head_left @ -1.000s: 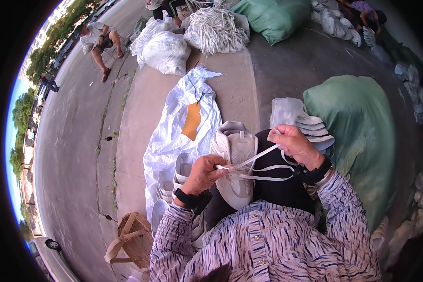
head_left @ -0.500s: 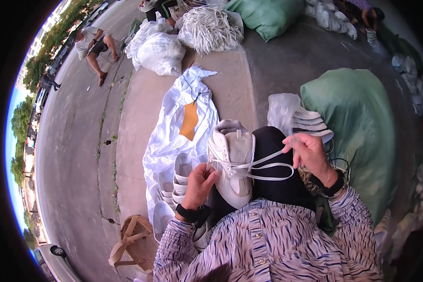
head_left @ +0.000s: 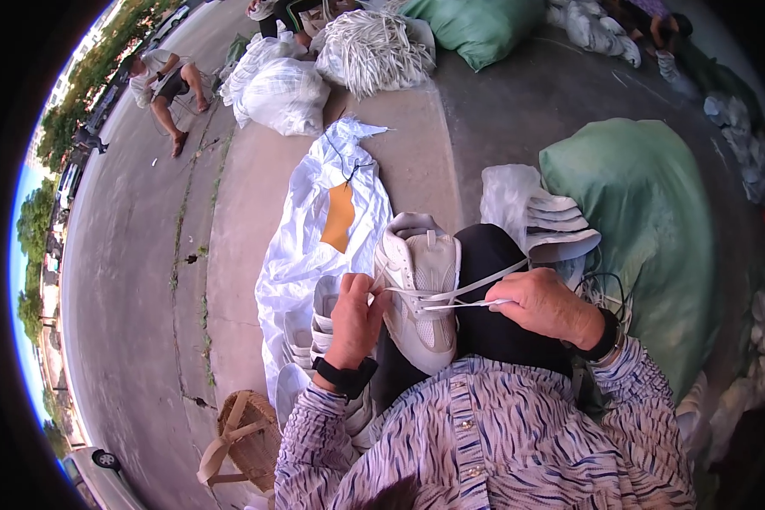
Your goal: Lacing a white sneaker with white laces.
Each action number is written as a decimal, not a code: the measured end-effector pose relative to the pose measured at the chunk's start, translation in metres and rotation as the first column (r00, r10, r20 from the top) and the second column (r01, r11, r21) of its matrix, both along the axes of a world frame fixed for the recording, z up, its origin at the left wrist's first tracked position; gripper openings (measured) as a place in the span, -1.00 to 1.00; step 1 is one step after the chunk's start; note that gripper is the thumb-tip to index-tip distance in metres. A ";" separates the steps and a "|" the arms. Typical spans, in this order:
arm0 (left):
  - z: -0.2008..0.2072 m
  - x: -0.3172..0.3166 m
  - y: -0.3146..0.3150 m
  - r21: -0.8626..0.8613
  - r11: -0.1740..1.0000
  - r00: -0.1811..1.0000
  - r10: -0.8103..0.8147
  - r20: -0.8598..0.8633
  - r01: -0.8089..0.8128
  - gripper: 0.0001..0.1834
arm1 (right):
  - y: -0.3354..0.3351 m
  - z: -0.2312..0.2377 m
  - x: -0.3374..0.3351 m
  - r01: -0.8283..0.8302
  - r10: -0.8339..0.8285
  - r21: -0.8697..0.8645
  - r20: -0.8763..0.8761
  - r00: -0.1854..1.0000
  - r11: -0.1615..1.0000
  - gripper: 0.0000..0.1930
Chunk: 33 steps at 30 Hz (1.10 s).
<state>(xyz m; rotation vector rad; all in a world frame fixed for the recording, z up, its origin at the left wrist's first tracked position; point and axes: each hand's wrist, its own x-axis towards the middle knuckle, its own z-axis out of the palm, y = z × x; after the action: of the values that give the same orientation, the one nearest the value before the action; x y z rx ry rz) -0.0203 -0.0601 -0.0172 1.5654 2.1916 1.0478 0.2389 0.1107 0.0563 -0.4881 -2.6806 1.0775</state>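
A pale sneaker [head_left: 425, 319] rests on a person's dark-clad lap [head_left: 490, 246], toe toward the body — its white lace [head_left: 490, 280] strung out sideways.

The left hand [head_left: 357, 314] pinches lace at the sneaker's side; the right hand [head_left: 552, 306] grips it farther out — near a bulging green sack [head_left: 646, 195].

To my right bulges a big green sack [head_left: 654, 204], and farther off, ahead of me, I see another green sack [head_left: 480, 30]. A crumpled white sheet [head_left: 302, 229] lies on the concrete ground [head_left: 136, 314] before me, an orange piece [head_left: 337, 219] on it. Beyond stands a stuffed white sack [head_left: 287, 102]. Away to my left, a person [head_left: 155, 76] in dark shorts sits near parked vehicles and green trees [head_left: 38, 212]; lower down shows a pale car [head_left: 85, 472].
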 end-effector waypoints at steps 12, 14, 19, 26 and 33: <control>0.078 -0.099 -0.019 0.206 0.854 0.256 -0.089 0.963 -0.477 -0.90 | -0.001 -0.008 -0.006 -0.058 0.099 -0.259 0.147 0.984 0.964 -0.80; 0.080 -0.118 -0.031 0.204 0.831 0.297 -0.049 0.954 -0.518 -0.91 | -0.001 -0.015 -0.018 -0.019 0.103 -0.394 0.194 0.976 0.919 -0.79; 0.084 -0.175 -0.069 0.271 0.661 0.258 -0.119 0.959 -0.700 -0.85 | -0.003 -0.029 -0.046 0.027 0.030 -0.719 0.067 0.997 0.694 -0.85; 0.096 -0.244 -0.125 0.269 0.574 0.302 -0.040 0.952 -0.773 -0.81 | -0.024 -0.035 -0.067 0.000 -0.121 -0.549 -0.184 0.975 0.836 -0.85; 0.097 -0.231 -0.119 0.218 0.550 0.302 0.066 0.951 -0.806 -0.80 | 0.001 -0.022 -0.040 0.364 -0.480 -0.492 -0.131 0.867 0.791 -0.86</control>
<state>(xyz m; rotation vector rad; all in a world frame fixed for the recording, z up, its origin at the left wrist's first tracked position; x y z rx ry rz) -0.2517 -0.1788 0.0795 0.0632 1.4500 2.4016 0.1993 0.1117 0.0342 -0.9187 -1.9477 1.4960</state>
